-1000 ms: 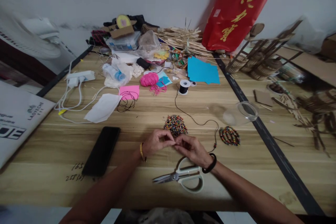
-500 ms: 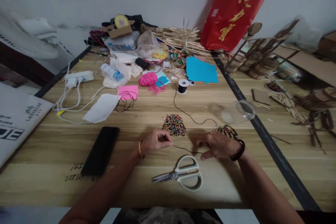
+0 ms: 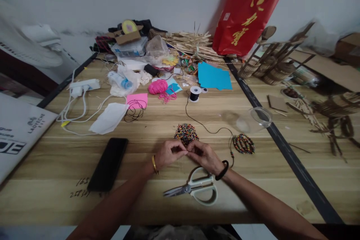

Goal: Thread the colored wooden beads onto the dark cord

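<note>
Just in front of a small heap of multicoloured beads (image 3: 186, 132), my two hands meet fingertip to fingertip. My left hand (image 3: 170, 152) is closed in a pinch on the end of a thin black cord (image 3: 209, 130). Thumb and finger of my right hand (image 3: 204, 154) are pinched against the left ones; what they hold is too small to see. The cord runs from a spool (image 3: 194, 93), past a few threaded beads (image 3: 232, 155), and goes out of sight by my right wrist. Scissors (image 3: 192, 186) with pale handles lie below my hands.
A coil of strung beads (image 3: 243, 143) lies to the right, below a clear plastic cup (image 3: 260, 118) on its side. At left are a black phone (image 3: 108, 165), white paper (image 3: 109, 118) and a power strip (image 3: 84, 87). Pink yarn (image 3: 158, 86) and blue sheets (image 3: 214, 76) lie farther back.
My right hand has moved left from beside the bead coil to meet my left hand, its fingers now pinched. The coil and a few threaded beads have come into view.
</note>
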